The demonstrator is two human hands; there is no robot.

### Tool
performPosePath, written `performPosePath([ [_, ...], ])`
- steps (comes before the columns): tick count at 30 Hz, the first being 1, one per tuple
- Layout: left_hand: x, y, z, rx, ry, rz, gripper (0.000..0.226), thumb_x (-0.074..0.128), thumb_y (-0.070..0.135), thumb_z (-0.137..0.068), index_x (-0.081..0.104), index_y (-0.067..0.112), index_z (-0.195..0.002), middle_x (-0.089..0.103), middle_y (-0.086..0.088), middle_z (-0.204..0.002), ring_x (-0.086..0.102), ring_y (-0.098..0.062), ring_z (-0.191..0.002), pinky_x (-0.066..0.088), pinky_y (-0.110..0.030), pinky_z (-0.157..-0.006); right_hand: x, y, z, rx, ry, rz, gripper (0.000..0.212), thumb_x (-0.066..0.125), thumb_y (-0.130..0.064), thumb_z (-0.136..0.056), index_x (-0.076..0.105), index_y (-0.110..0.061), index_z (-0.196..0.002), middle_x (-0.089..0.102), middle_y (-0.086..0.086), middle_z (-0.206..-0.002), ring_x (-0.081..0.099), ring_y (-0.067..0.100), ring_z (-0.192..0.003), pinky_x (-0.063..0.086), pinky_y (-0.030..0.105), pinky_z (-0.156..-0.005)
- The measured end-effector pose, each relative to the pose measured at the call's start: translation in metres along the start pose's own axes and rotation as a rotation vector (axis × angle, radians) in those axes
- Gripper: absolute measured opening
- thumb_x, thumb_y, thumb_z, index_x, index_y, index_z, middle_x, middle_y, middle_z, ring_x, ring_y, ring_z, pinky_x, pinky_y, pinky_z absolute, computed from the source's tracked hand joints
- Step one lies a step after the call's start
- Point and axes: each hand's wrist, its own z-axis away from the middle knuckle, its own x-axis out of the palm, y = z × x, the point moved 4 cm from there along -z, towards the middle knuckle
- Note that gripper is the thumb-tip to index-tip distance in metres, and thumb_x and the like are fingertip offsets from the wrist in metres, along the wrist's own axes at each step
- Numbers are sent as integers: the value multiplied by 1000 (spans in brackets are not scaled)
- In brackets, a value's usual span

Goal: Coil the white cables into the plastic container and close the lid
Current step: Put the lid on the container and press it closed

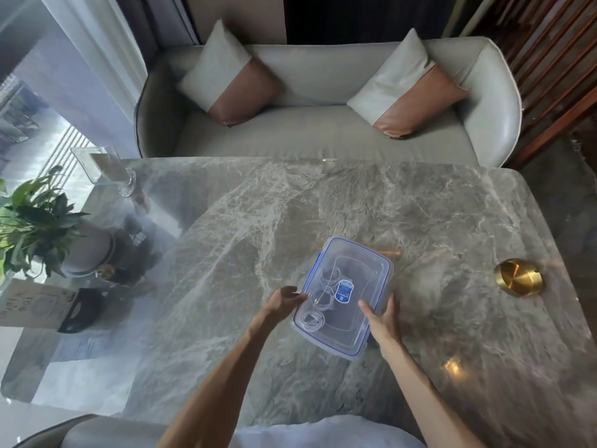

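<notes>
The plastic container [353,274] is gripped at its right edge by the right hand [382,321]. At its left edge, the left hand's [284,302] hold is unclear.

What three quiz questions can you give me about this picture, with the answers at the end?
1. True or false: the lid lies on the box.
2. How many cushions are on the sofa?
3. Where is the gold dish? A) on the table, to the right of the box B) inside the box C) on the sofa
Key: 1 true; 2 two; 3 A.
</notes>
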Motion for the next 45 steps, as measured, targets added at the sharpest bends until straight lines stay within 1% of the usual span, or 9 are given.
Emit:
performPosePath([
  [6, 20, 13, -6, 124, 59, -408, 41, 66, 21, -92, 58, 4, -129, 58, -22, -121, 57, -37, -112, 47, -36, -98, 3, 28, -9, 72, -171, -234, 79, 71, -25, -91, 25, -25, -156, 47, 7, -152, 55, 21, -122, 48, 36, -97],
  [13, 28, 16, -4, 99, 218, -511, 34, 68, 33, -89, 65, 14, -117, 61, -8, -118, 65, -30, -101, 51, -38, -86, -6, 38, -18, 222, -110, -222, 102, 82, -41, -78, 23, -11, -156, 39, 11, -156, 42, 28, -141, 36, 42, -114],
  [20, 50, 30, 4, 126, 319, -802, 24, 60, 22, -90, 67, 12, -110, 60, -4, -116, 69, -27, -95, 53, -37, -74, -5, 33, -17, 152, -97, -207, 56, 81, -35, -80, 63, -5, -124, 69, 12, -123, 66, 23, -100, 48, 30, -84],
  [24, 51, 28, 5, 127, 308, -800, 26, 61, 23, -90, 63, 10, -112, 57, -6, -118, 67, -27, -98, 53, -39, -76, -11, 26, -8, 140, 27, -183, 52, 87, -30, -73, 57, -9, -110, 66, 8, -106, 63, 26, -92, 49, 34, -80],
  [30, 49, 15, 9, 79, 255, -728, 38, 54, 23, -90, 54, 1, -121, 57, -17, -124, 62, -35, -110, 49, -40, -89, -9, 9, 18, -226, 424, 89, 40, 83, -20, -77, 64, -2, -108, 66, 17, -106, 62, 36, -95, 52, 43, -80],
  [34, 50, -2, 25, 24, 179, -600, 35, 57, 20, -87, 58, -4, -112, 69, -24, -110, 68, -41, -101, 54, -41, -86, -11, -7, 11, -373, 376, 172, 29, 78, -12, -82, 70, -3, -108, 69, 17, -102, 64, 37, -95, 49, 43, -82],
  [38, 61, -20, 48, 48, 15, -616, 36, 57, 40, -91, 68, 10, -106, 75, -15, -103, 72, -35, -95, 58, -38, -82, -15, -47, -6, -530, 208, 426, 33, 73, -18, -87, 71, -9, -118, 72, 12, -108, 66, 32, -103, 46, 38, -91],
  [41, 65, -25, 62, 208, 99, -818, 29, 48, 37, -96, 64, 17, -110, 70, -7, -114, 66, -34, -106, 53, -39, -80, -18, -63, 4, -640, 197, 616, 41, 69, -23, -91, 65, -9, -130, 70, 11, -116, 64, 34, -108, 46, 40, -95],
  [45, 55, -23, 79, 629, 285, -900, 19, 57, 23, -87, 63, 14, -102, 64, -8, -99, 63, -31, -90, 52, -41, -75, -17, -25, 58, -659, 347, 643, 18, 74, -19, -85, 72, -10, -101, 70, 11, -95, 67, 35, -89, 53, 42, -76],
])
